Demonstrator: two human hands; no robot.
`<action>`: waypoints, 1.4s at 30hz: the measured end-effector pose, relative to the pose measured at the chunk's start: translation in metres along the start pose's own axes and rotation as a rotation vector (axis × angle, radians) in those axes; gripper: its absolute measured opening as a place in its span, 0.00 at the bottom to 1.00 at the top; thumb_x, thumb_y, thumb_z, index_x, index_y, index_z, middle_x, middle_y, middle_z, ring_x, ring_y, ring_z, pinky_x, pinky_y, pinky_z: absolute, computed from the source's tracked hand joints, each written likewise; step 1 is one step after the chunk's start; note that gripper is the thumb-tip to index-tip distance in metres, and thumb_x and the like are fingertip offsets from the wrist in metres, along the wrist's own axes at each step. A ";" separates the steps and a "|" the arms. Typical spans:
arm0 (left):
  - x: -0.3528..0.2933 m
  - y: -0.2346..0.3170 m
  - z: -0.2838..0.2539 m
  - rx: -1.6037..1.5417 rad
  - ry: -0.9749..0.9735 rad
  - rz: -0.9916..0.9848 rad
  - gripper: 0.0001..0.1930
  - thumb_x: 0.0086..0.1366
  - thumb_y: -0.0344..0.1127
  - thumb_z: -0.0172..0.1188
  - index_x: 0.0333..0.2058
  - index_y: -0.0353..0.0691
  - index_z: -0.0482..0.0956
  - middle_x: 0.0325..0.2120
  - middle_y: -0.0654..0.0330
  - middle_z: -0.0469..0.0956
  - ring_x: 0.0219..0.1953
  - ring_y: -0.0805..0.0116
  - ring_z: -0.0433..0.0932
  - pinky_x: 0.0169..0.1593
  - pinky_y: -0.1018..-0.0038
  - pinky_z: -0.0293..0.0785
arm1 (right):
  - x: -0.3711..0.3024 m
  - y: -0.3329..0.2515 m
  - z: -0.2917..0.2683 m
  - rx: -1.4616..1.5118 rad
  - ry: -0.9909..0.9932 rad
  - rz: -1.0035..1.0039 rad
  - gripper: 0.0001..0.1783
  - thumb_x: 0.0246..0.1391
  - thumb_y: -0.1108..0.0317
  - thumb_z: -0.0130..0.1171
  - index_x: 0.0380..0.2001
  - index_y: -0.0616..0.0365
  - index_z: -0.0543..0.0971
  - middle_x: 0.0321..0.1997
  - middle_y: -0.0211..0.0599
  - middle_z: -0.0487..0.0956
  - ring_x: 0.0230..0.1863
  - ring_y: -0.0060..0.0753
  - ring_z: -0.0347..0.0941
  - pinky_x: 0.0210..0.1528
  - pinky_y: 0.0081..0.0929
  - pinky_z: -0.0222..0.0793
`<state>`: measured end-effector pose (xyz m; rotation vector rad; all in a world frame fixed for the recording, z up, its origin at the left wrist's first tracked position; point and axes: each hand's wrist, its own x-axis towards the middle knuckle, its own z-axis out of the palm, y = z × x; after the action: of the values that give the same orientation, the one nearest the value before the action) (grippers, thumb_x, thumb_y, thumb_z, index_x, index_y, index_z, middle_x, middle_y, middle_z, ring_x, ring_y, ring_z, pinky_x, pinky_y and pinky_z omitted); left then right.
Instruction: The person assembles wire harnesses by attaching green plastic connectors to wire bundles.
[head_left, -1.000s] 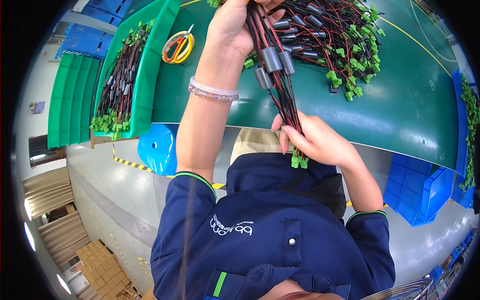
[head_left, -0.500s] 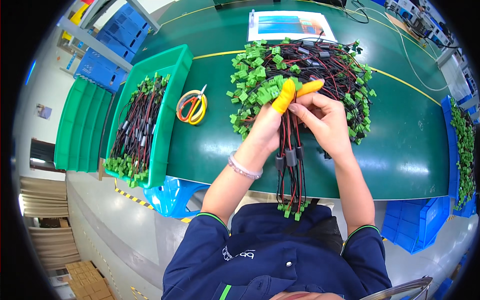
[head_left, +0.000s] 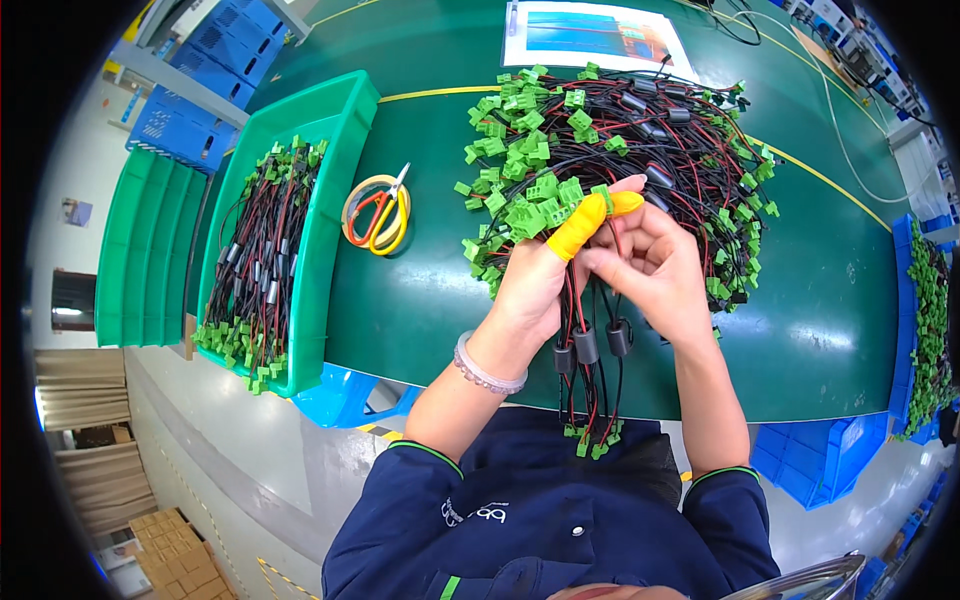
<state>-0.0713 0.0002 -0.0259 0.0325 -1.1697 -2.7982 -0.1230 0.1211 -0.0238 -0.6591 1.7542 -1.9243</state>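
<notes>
My left hand (head_left: pixel 528 285), with a yellow finger cover (head_left: pixel 578 228) on its thumb, is closed around a bundle of red-and-black cables (head_left: pixel 586 345). Green connectors (head_left: pixel 540 208) fan out above that thumb; dark grey cylinders and more small green plugs hang below. My right hand (head_left: pixel 668 278) is closed beside it, thumb and fingers pinching one cable of the bundle just under a green connector (head_left: pixel 603 198). The exact grip of the right fingertips is partly hidden. Behind both hands lies a large heap of the same cables (head_left: pixel 640 125) on the green table (head_left: pixel 440 330).
To the left, a green bin (head_left: pixel 335 190) holds more cables. Scissors (head_left: pixel 388 215) lie on a tape roll (head_left: pixel 352 208) beside it. A printed sheet (head_left: pixel 600 38) lies behind the heap. At the right edge stands a blue bin (head_left: pixel 903 310) of cables; a blue crate (head_left: pixel 815 465) is below.
The view has shifted slightly. One cable with its grey cylinder now hangs apart on the bundle's right side. A green connector now shows between my hands' fingertips.
</notes>
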 end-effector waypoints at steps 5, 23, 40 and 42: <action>0.002 -0.003 -0.002 -0.126 0.000 0.034 0.17 0.63 0.35 0.51 0.48 0.32 0.69 0.49 0.56 0.70 0.44 0.74 0.71 0.47 0.78 0.68 | 0.004 0.004 0.000 -0.105 0.033 -0.190 0.05 0.47 0.74 0.59 0.22 0.65 0.76 0.26 0.26 0.70 0.21 0.12 0.59 0.23 0.14 0.54; 0.000 -0.004 0.000 -0.115 0.045 -0.098 0.20 0.64 0.43 0.47 0.48 0.32 0.70 0.39 0.62 0.75 0.28 0.81 0.71 0.31 0.84 0.70 | -0.003 0.006 -0.013 0.543 -0.253 0.278 0.07 0.52 0.69 0.56 0.28 0.63 0.75 0.20 0.30 0.73 0.10 0.09 0.55 0.13 0.10 0.48; 0.003 -0.011 -0.001 -0.069 0.106 -0.029 0.17 0.62 0.34 0.52 0.48 0.33 0.70 0.43 0.59 0.73 0.40 0.75 0.72 0.44 0.78 0.69 | -0.002 0.013 -0.004 0.484 -0.020 0.161 0.08 0.44 0.74 0.62 0.23 0.56 0.71 0.16 0.21 0.67 0.14 0.10 0.57 0.16 0.12 0.48; 0.003 -0.011 -0.003 -0.062 0.100 -0.024 0.17 0.62 0.34 0.52 0.48 0.34 0.70 0.45 0.59 0.73 0.41 0.75 0.72 0.45 0.78 0.69 | -0.002 0.012 -0.001 0.421 -0.037 0.164 0.09 0.43 0.74 0.62 0.27 0.59 0.72 0.16 0.20 0.65 0.16 0.10 0.56 0.18 0.12 0.50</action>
<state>-0.0747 0.0056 -0.0358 0.1802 -1.0672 -2.8152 -0.1219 0.1221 -0.0356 -0.3833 1.2753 -2.0579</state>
